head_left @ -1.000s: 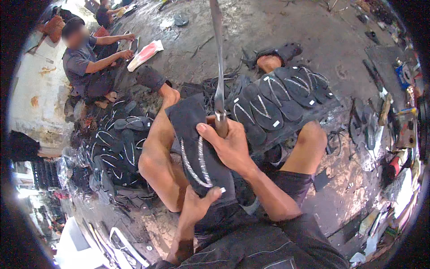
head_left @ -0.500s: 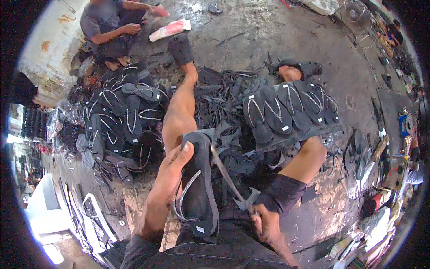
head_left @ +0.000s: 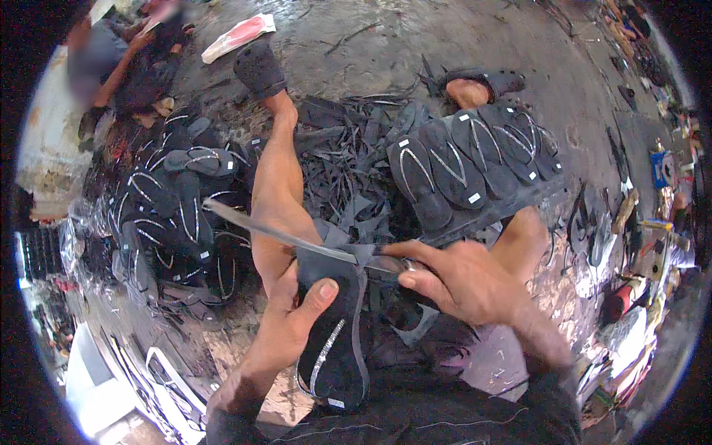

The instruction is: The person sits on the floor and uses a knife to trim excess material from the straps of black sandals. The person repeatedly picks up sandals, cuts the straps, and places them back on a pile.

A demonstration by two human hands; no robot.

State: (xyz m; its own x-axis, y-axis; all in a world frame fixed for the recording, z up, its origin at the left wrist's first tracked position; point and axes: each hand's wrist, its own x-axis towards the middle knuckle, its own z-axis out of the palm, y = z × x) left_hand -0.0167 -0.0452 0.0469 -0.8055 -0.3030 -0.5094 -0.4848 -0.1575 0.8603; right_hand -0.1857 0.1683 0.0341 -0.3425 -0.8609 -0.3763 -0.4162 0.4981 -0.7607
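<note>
My left hand [head_left: 285, 322] grips a black flip-flop [head_left: 343, 360] over my lap, thumb pressed on its footbed. The flip-flop has a sparkling strap and a small white sticker at its near end. In my right hand [head_left: 475, 282] is a long-bladed knife [head_left: 278, 234], its blade lying across the far end of the flip-flop and pointing to the left. Grey rubber edging shows along the sole's right side, and a loose-looking flap sits by the blade. Exactly where the blade meets the rubber is hard to make out.
A pile of black flip-flops [head_left: 178, 196] lies left of my leg. Several more stand in a row [head_left: 475, 163] at the right. Dark rubber scraps [head_left: 348, 167] cover the floor between my legs. Another person [head_left: 122, 63] sits at upper left, near a white-and-pink package [head_left: 239, 37].
My right hand has risen from beside my lap, swinging the knife from the flip-flop's right side to across its far end. My left thumb sits lower on the footbed. The view has shifted.
</note>
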